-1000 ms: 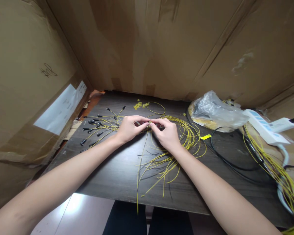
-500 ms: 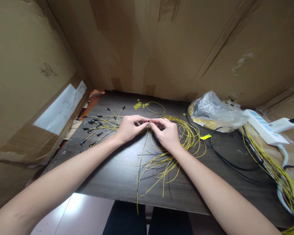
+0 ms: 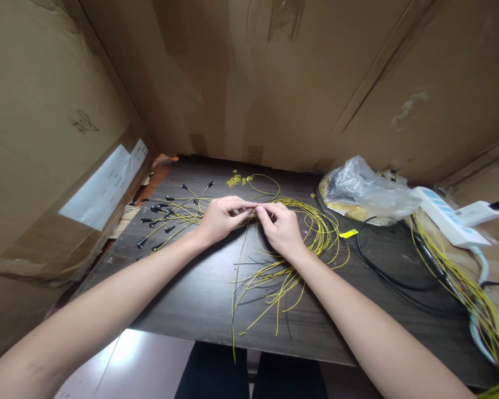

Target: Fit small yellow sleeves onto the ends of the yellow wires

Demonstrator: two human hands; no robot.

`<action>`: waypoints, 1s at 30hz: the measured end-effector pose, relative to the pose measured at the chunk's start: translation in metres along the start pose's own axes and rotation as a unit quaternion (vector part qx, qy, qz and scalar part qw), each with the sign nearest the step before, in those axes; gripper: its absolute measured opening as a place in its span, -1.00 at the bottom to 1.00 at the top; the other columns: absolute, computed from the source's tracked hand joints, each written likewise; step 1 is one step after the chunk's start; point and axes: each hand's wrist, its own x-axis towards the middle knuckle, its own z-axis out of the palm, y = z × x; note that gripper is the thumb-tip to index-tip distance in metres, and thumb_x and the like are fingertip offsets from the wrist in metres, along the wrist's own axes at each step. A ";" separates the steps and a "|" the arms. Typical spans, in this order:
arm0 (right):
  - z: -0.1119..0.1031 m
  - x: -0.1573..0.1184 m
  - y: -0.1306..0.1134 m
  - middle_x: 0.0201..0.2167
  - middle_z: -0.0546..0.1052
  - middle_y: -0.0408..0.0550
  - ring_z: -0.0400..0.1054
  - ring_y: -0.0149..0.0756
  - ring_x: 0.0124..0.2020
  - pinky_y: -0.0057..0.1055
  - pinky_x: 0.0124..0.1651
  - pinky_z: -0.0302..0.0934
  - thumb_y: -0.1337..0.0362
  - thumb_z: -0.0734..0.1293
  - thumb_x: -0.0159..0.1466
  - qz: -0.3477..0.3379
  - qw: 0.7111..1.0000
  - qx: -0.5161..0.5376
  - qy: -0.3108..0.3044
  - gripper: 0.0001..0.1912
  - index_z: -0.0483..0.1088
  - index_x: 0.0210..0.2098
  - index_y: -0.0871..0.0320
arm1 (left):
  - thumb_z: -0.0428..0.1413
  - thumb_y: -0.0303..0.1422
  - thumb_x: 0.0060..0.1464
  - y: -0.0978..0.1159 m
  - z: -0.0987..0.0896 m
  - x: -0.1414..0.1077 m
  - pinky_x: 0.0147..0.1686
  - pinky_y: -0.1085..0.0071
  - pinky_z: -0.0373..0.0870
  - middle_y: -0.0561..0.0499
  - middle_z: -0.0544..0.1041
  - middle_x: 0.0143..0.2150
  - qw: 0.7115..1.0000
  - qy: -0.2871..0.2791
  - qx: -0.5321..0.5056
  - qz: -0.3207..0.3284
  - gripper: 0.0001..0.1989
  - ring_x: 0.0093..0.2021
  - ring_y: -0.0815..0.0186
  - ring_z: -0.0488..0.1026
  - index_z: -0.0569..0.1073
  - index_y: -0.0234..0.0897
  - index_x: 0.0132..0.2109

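Note:
My left hand [image 3: 225, 217] is closed in a pinch at the middle of the table, and a thin yellow wire [image 3: 242, 249] drops from beside its fingertips toward the front edge. Touching it, tip to tip, my right hand [image 3: 281, 226] pinches thumb against forefinger; whatever sits between those fingers is hidden. Beneath and around both hands lies a loose coil of yellow wires [image 3: 326, 235]. Their black plug ends [image 3: 141, 243] fan out to the left, while the free ends spread toward me. Small yellow clip-like pieces [image 3: 234, 180] lie in a pile behind my hands.
A clear plastic bag [image 3: 366, 188] with yellow contents lies at the back right, beside a white power strip [image 3: 451, 216]. Black cable [image 3: 393, 280] and another yellow wire bundle [image 3: 478, 299] run along the right. Cardboard walls [image 3: 274, 83] enclose the table.
My fingertips have closed tighter together, and the small yellow piece seen between them before is now covered. The hanging wire's upper part has shifted slightly left.

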 end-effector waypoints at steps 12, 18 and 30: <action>0.001 0.000 -0.002 -0.23 0.65 -0.02 0.47 -0.16 -0.20 -0.23 -0.07 0.31 0.24 0.22 0.40 0.016 1.000 0.008 -0.007 -0.71 0.61 -0.21 0.09 | 0.22 -0.37 0.18 0.009 -0.001 0.001 -0.36 0.50 0.49 -0.01 0.67 -0.27 0.998 -0.020 0.018 -0.059 -0.85 -0.40 0.39 0.54 0.66 -0.26 -0.14; 0.001 0.000 -0.005 -0.23 0.65 -0.02 0.46 -0.18 -0.21 -0.25 -0.10 0.32 0.29 0.26 0.35 0.024 1.000 0.008 -0.014 -0.76 0.59 -0.19 0.11 | 0.21 -0.37 0.18 0.007 -0.002 0.000 -0.36 0.50 0.49 -0.02 0.67 -0.27 0.998 -0.023 0.015 -0.062 -0.84 -0.37 0.38 0.54 0.66 -0.26 -0.12; 0.000 0.000 -0.004 -0.29 0.61 -0.03 0.41 -0.18 -0.24 -0.25 -0.12 0.27 0.28 0.23 0.37 -0.001 0.999 -0.031 -0.018 -0.78 0.53 -0.25 0.12 | 0.20 -0.38 0.21 0.006 -0.003 0.000 -0.38 0.48 0.45 -0.02 0.67 -0.27 0.999 -0.031 0.016 -0.034 -0.82 -0.39 0.38 0.54 0.67 -0.23 -0.09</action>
